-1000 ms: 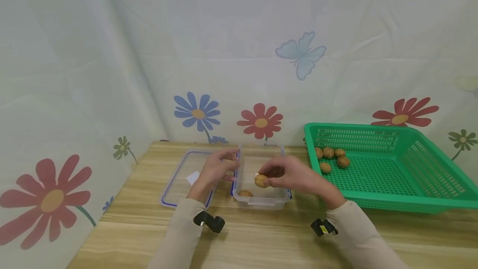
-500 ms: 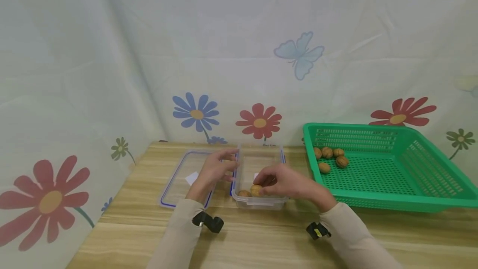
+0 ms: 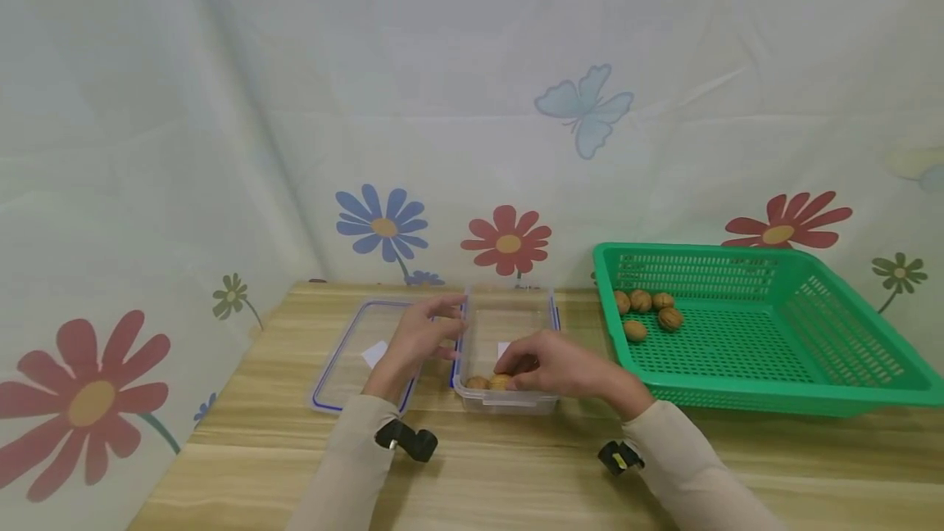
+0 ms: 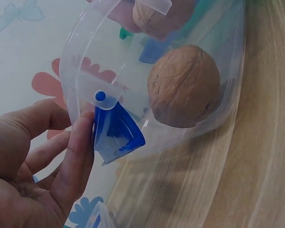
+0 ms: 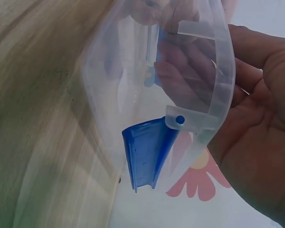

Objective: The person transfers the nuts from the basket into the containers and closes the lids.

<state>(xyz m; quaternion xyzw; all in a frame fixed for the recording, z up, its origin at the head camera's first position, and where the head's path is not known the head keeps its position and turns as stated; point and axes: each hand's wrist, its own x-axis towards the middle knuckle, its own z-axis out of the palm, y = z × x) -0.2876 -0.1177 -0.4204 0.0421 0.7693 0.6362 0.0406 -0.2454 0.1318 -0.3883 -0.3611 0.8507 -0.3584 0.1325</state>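
Observation:
In the head view a clear plastic container (image 3: 509,400) stands between both hands. My right hand (image 3: 556,363) reaches over its right side and holds a walnut (image 3: 500,382) low in the front left part. Beside that one lies another walnut (image 3: 478,383), seen large through the clear wall as the resting walnut (image 4: 184,86) in the left wrist view. My left hand (image 3: 419,338) has its fingers loosely bent at the container's left rim; the left wrist view puts its fingertips by a blue clip (image 4: 115,135) hanging down. A similar blue clip (image 5: 149,149) hangs in the right wrist view.
A clear lid (image 3: 347,359) with a blue seal lies on the wooden table (image 3: 501,474), left of the container and partly under the left hand. At right a green basket (image 3: 767,388) holds several walnuts (image 3: 641,301) in its left corner. A flowered curtain (image 3: 442,105) hangs behind.
My right hand has lowered the walnut from above the container to its floor, next to the other walnut. My left hand stays at the left rim. The view has shifted slightly.

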